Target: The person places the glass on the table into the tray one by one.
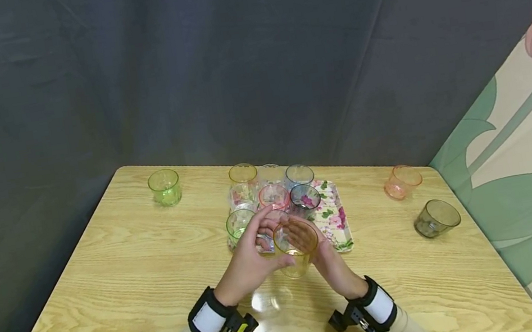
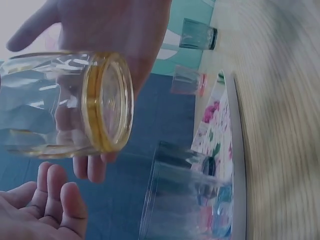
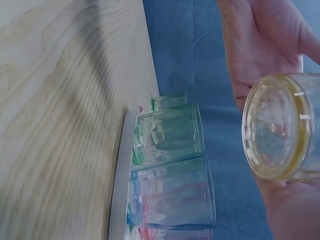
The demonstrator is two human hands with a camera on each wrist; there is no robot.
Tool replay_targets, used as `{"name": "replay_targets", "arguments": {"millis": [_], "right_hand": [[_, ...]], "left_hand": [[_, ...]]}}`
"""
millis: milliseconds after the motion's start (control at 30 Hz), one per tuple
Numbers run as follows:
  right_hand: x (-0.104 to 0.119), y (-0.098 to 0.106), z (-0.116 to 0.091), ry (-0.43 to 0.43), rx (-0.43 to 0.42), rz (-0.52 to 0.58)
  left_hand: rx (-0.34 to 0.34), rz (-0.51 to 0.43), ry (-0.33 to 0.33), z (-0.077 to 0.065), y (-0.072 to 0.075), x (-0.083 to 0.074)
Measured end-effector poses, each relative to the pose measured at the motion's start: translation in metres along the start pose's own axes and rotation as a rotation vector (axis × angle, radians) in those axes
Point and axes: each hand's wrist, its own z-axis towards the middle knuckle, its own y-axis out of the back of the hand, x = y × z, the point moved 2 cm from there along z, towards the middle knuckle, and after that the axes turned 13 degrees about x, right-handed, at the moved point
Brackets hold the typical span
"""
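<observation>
A clear yellow-amber glass is held up over the table between both hands, its base facing down. My left hand grips it from the left, thumb on the near side and bent fingers towards the far side. Behind the glass lies my right hand, palm and straight fingers along its far right side. Its thumb stands away from the glass in the left wrist view, where the glass's thick amber base also shows. Just beyond the hands, a floral tray bears several coloured glasses, partly hidden by the fingers.
A green glass stands at the back left of the wooden table. Towards the right edge, a pink-orange glass and a grey-brown one are apart from the tray. A dark curtain hangs behind the table.
</observation>
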Motion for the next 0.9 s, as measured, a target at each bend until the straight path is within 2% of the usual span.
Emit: {"name": "replay_targets", "arguments": {"millis": [300,500,667,800,900], "right_hand": [[0.004,0.000,-0.009,-0.022,0.034,-0.055],[0.005,0.003,-0.012,-0.050,-0.021,-0.131],[0.004,0.004,-0.014,-0.038,-0.099,-0.129],[0.005,0.007,-0.018,-0.044,-0.143,-0.126],[0.008,0.012,-0.022,-0.035,-0.159,-0.129]], "left_hand": [[-0.022,0.061,-0.015,-0.003,0.020,0.001],[-0.022,0.075,-0.004,-0.004,0.027,0.001],[-0.036,0.064,0.000,-0.004,0.030,0.001],[-0.083,0.038,0.003,-0.006,0.034,0.002],[-0.168,0.043,-0.022,-0.009,0.043,0.004]]}}
